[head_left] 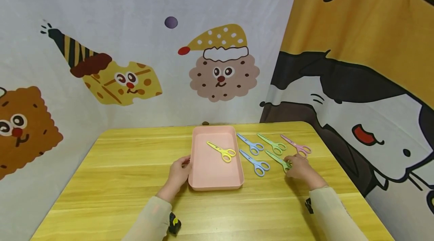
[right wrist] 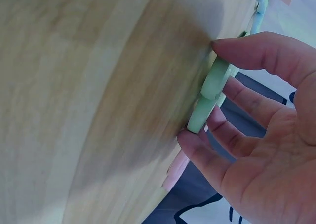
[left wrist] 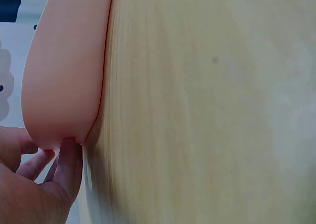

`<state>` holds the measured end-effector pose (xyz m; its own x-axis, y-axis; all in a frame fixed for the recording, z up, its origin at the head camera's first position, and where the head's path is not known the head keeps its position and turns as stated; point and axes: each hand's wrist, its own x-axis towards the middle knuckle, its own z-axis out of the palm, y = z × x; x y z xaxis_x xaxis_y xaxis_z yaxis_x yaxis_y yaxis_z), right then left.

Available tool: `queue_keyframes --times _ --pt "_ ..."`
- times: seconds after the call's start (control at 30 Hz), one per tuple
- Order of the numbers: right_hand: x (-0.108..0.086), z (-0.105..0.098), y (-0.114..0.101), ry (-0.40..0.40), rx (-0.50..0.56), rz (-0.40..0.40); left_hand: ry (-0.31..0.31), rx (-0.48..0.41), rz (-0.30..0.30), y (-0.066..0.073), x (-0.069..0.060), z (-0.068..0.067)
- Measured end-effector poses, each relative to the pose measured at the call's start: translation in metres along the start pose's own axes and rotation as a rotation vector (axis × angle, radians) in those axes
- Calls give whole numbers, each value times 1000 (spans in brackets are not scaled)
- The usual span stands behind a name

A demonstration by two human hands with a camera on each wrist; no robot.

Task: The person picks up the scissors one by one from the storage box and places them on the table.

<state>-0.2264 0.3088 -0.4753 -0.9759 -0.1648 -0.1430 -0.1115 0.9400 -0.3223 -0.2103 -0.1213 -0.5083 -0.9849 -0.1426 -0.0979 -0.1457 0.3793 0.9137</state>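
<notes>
A pink tray lies on the table with yellow scissors inside. At its left side my left hand holds the tray wall; in the left wrist view the thumb and fingers meet the tray's edges. My right hand pinches the handles of the nearer green scissors between thumb and fingers. Close up in the right wrist view, those green handles are low against the tabletop. Pink scissors lie just beyond this hand.
Between the tray and my right hand lie two blue scissors, one behind the other. Another pair of green scissors lies farther back. A printed curtain hangs behind the wooden table.
</notes>
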Motion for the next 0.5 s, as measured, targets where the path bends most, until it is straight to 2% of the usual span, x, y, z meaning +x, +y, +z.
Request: queue_keyframes --times 0.17,0.5 --pt "-2 -1 1 -10 12 -12 2 -4 -16 1 0 0" --pt "-2 0 6 -15 25 -35 -2 -9 -9 1 0 -1"
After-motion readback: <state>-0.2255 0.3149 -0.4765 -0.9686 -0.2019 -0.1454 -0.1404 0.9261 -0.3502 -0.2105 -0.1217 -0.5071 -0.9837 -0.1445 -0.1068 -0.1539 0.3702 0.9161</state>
